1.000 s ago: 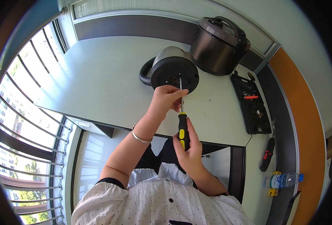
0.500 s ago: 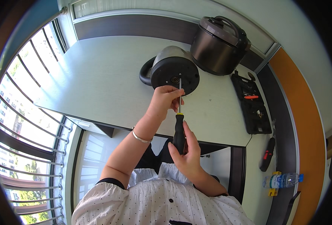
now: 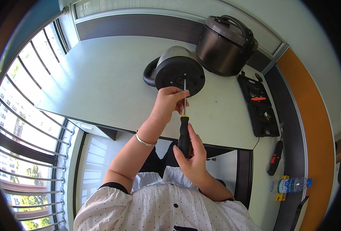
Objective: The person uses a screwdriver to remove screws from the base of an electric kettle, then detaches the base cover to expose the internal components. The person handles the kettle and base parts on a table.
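Observation:
An electric kettle [image 3: 180,71] lies on its side on the pale table, its round black base facing me and its black handle to the left. A long screwdriver [image 3: 183,133] with a black handle and yellow collar points at this base, its tip against or close to it near the centre. My right hand [image 3: 194,159] wraps round the screwdriver's handle. Farther up, my left hand [image 3: 173,99] pinches the metal shaft between thumb and fingers, just in front of the base. Some of the left fingertips are hidden behind the shaft.
Behind the kettle stands a brown pressure cooker [image 3: 226,46]. An open black tool case [image 3: 258,104] lies at the right, with a black and red screwdriver [image 3: 275,158] nearer me. Past that is a plastic bottle [image 3: 290,185]. The table [image 3: 105,77] ends in a dark front edge near me.
Both hands keep their holds on the screwdriver, with almost no movement. The kettle stays in its place; the whole view has shifted very slightly.

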`<control>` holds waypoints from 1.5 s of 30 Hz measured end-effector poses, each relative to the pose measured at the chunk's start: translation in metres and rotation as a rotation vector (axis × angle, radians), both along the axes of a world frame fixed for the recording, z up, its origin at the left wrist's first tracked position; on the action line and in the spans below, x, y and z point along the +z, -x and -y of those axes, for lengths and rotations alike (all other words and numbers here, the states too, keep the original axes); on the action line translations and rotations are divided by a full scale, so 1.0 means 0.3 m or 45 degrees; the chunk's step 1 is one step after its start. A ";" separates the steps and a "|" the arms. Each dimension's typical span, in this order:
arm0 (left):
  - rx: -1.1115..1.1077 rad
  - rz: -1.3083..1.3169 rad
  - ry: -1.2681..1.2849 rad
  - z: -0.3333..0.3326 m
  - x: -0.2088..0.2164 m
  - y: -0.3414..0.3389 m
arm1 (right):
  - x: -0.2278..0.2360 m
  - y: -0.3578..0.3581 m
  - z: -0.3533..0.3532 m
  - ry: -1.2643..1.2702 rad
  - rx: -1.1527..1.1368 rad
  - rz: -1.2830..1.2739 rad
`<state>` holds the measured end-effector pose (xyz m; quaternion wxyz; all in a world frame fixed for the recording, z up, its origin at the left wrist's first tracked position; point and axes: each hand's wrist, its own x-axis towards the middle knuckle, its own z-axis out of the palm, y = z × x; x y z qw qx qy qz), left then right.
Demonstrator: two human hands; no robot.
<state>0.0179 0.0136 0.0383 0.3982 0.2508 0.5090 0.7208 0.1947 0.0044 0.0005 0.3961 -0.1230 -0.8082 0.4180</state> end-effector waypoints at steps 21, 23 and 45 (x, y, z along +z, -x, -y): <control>0.001 -0.006 -0.003 -0.002 0.000 0.006 | 0.001 -0.002 -0.002 0.064 0.021 0.048; 0.009 -0.010 0.006 -0.001 0.002 0.005 | 0.006 0.000 -0.004 0.052 0.031 0.035; 0.089 -0.102 0.070 -0.015 0.008 0.005 | 0.039 -0.001 0.004 -0.121 -0.107 0.267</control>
